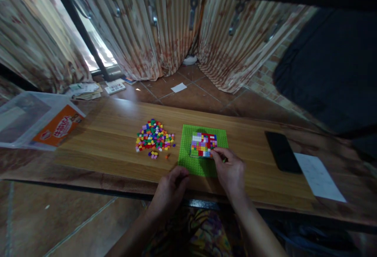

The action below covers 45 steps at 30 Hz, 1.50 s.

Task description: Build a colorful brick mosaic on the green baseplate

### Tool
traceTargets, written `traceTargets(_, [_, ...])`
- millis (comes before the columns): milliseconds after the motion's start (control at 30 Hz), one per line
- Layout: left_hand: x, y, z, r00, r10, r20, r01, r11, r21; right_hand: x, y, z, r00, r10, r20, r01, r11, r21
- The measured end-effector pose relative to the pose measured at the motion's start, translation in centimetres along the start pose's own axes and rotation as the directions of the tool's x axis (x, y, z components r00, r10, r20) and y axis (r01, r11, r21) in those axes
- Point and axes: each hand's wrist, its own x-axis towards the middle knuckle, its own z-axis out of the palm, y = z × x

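Note:
A green studded baseplate (183,143) lies on the wooden board, with a patch of multicoloured building bricks (202,143) built up on its middle. At the lower right edge of that patch, my right hand (232,170) has thumb and forefinger pinched on a small brick, mostly covered by the fingertips. My left hand (171,186) rests at the baseplate's near left corner, fingers curled together; whatever they may hold is hidden. Left of the baseplate spreads a heap of loose small bricks (153,136), with a few stray ones (153,155) in front of it.
A clear plastic bin (17,104) with an orange label stands at the far left of the wooden board (112,131). To the right lie a black phone (282,151) and a white paper sheet (321,176). Striped curtains (141,33) hang behind, above a tiled floor.

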Motion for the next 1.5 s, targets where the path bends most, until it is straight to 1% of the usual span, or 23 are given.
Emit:
traceTargets(133, [0.1,0.1,-0.1,1.0,0.011,0.02,-0.011,1.0,0.006,0.2,-0.1,0.0,1.0,-0.015,0.009,0.015,1.0,0.02])
traceTargets(233, [0.1,0.1,-0.2,0.999,0.012,0.037,-0.012,1.0,0.007,0.1,-0.1,-0.3,1.0,0.006,0.01,-0.006,0.999,0.04])
traceTargets(467, [0.2,-0.2,-0.1,0.998,0.028,0.055,-0.032,0.998,0.063,-0.1,0.1,-1.1,0.991,0.136,-0.009,-0.135,0.986,0.102])
traceTargets(567, [0.2,-0.3,-0.1,0.998,0.027,0.063,-0.032,0.997,0.069,0.1,0.4,-0.7,0.98,0.198,-0.021,-0.193,0.97,0.146])
traceTargets(733, [0.2,-0.5,-0.1,0.997,0.032,0.072,-0.039,0.995,0.09,0.6,0.8,0.3,0.952,0.305,0.005,-0.297,0.923,0.245])
traceTargets(900, [0.2,-0.5,0.0,0.996,0.048,0.08,-0.056,0.993,0.106,1.0,0.7,0.5,0.929,0.369,0.039,-0.365,0.888,0.279])
traceTargets(1000, [0.2,-0.4,0.0,0.996,0.045,0.075,-0.053,0.991,0.119,1.1,0.6,0.5,0.924,0.379,0.046,-0.375,0.88,0.292])
traceTargets(1167, [0.2,-0.4,0.0,0.996,0.053,0.068,-0.062,0.989,0.132,1.1,0.9,1.0,0.93,0.365,0.047,-0.357,0.864,0.354])
traceTargets(1300, [0.1,-0.8,0.1,0.999,0.039,0.036,-0.042,0.995,0.089,1.2,1.2,1.1,0.923,0.378,0.067,-0.374,0.846,0.381])
traceTargets(1333, [0.1,-0.9,0.2,0.999,0.035,0.024,-0.037,0.997,0.062,1.1,1.2,1.0,0.923,0.38,0.056,-0.371,0.844,0.388])
traceTargets(1433, [0.1,-1.2,0.5,0.999,0.033,-0.004,-0.034,0.999,-0.024,0.3,0.9,0.1,0.926,0.377,-0.026,-0.34,0.862,0.377])
traceTargets(1467, [0.1,-1.2,0.6,0.999,0.039,-0.01,-0.039,0.998,-0.044,-0.1,0.6,-0.4,0.929,0.368,-0.037,-0.331,0.872,0.361])
traceTargets(1500, [0.1,-1.2,0.7,0.999,0.048,-0.012,-0.048,0.997,-0.06,-0.6,0.3,-0.8,0.934,0.356,-0.02,-0.327,0.879,0.346])
